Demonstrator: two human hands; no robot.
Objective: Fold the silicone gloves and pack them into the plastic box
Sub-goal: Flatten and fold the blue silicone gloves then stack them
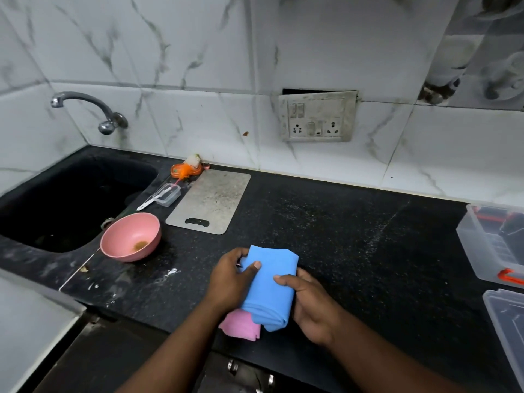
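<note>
The folding step is being worked and, by the look of it, is nearing its end. The blue glove (269,287) is being held as a flat folded packet at the front edge of the counter (340,236). It is overlapping the pink glove (241,326), whose folded corner is showing beneath its near end. The left hand (229,282) is gripping the packet's left edge, thumb pressing on top and fingers curling round the side. The right hand (312,307) is pinching the right edge, thumb on top and fingers tucked underneath, out of view. Both forearms are angling inward toward the packet. The plastic box (476,251) is standing open at the counter's far right, well apart from the gloves. The next move is calling for a firm two-sided hold, so that the folds are not springing open during the carry rightward into the box.
</note>
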